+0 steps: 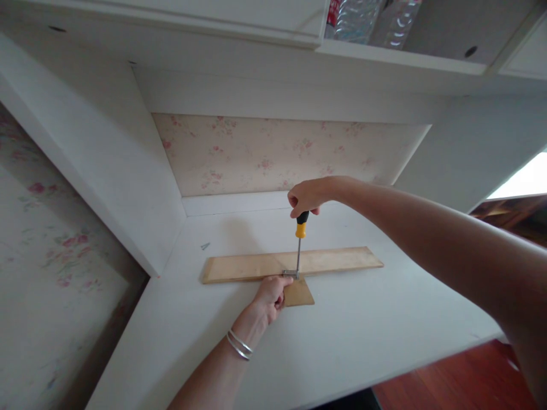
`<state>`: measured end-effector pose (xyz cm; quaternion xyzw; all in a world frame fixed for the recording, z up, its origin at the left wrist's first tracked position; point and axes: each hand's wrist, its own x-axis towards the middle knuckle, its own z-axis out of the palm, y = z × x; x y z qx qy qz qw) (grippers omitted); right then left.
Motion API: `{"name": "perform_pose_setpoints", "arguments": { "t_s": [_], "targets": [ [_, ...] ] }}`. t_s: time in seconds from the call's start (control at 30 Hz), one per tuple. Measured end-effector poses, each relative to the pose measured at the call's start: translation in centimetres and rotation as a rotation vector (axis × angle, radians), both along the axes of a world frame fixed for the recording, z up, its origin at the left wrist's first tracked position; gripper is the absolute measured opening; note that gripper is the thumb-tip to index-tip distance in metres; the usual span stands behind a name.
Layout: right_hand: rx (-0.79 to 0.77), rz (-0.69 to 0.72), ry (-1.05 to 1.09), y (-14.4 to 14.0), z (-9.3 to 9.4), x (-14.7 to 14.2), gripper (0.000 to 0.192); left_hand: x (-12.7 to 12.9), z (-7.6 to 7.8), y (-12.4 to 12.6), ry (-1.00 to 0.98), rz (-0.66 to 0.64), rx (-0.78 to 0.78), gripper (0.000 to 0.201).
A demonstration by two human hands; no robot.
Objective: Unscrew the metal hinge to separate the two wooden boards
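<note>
My right hand (308,196) is wrapped round the top of a screwdriver (301,230) with a black and yellow handle. The screwdriver stands nearly upright, its shaft reaching down to a small metal hinge (290,274). Beneath the hinge lie a long wooden board (243,266) and a smaller wooden piece (299,293) at the board's near edge. My left hand (271,294) is closed at the left side of the small piece, with its thumb pressing by the hinge. Its other fingers are partly hidden, curled at the small piece's edge.
The white desktop (342,341) carries the boards, with small metal bits (205,246), likely screws, at the back left. White side panels flank it. Overhead, a cabinet (192,20) holds plastic bottles (356,20) on an open shelf.
</note>
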<state>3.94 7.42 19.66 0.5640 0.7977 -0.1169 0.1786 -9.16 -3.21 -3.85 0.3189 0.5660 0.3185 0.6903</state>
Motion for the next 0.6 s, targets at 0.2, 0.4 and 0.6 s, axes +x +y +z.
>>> {"name": "perform_pose_setpoints", "arguments": {
  "t_s": [0.2,0.4,0.6],
  "targets": [
    [-0.087,0.054,0.153,-0.4,0.4,0.4,0.048,0.0,0.3,0.0,-0.067,-0.023,-0.068,0.035],
    [-0.073,0.147,0.153,-0.6,0.9,1.3,0.044,0.1,0.2,0.1,-0.021,-0.021,-0.059,0.031],
    [-0.019,0.11,0.205,-1.2,1.5,2.7,0.041,0.1,-0.1,0.1,0.001,-0.028,-0.043,0.024]
  ]
}}
